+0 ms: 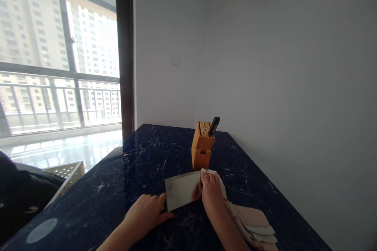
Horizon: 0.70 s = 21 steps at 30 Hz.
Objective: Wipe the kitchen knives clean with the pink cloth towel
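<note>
A cleaver with a wide, shiny blade [182, 189] is held above the dark table, its blade pointing right. My left hand [147, 208] is closed around its dark handle, which is mostly hidden by the fingers. At the far end of the blade, my right hand [211, 189] presses a pale cloth [256, 221] against the metal, fingers bent over it. The cloth trails down under my right forearm onto the table. Just behind the blade stands a wooden knife block [202, 147] with one black-handled knife [214, 125] in a slot.
The dark blue marbled table [153, 149] runs back to a white wall [265, 66]. A round pale patch [42, 230] lies at the table's left front. To the left are a chair [73, 178] with dark fabric on it and a large window [59, 66].
</note>
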Motion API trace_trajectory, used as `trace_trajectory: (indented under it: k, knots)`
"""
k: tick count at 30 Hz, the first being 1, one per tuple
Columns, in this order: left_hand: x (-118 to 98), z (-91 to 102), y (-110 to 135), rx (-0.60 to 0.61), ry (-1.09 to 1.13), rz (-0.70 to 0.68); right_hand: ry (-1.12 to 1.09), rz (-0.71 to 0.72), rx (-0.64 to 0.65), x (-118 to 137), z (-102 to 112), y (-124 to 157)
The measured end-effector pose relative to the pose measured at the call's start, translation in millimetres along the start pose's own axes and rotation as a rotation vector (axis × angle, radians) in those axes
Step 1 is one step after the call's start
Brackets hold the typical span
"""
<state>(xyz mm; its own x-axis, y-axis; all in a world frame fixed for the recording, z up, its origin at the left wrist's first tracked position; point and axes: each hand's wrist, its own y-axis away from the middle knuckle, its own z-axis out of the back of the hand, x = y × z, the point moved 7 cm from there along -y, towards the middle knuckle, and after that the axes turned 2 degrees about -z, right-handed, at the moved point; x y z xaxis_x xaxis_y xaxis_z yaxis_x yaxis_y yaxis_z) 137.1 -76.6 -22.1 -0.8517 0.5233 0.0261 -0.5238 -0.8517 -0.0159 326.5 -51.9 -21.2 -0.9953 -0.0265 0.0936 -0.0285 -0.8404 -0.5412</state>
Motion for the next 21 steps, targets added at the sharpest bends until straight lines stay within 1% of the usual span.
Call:
trace_trajectory:
  k: [4, 8, 13, 16, 21]
  knots:
    - [0, 0.0, -1, -0.008, -0.003, -0.012, 0.058, -0.079, 0.078, -5, 9, 3]
    - [1, -0.3, -1, -0.023, -0.008, -0.011, 0.06, -0.072, 0.12, 7, 16, 8]
    - [2, -1.9, -1, -0.023, -0.003, 0.0, -0.016, -0.017, 0.167, 26, 11, 8]
    - [0, -0.6, -2, -0.039, -0.006, -0.015, -0.115, 0.022, 0.156, 38, 11, 9]
    - [-1, -1.1, -2, -0.039, -0.013, -0.025, -0.405, 0.153, 0.166, 71, 20, 20]
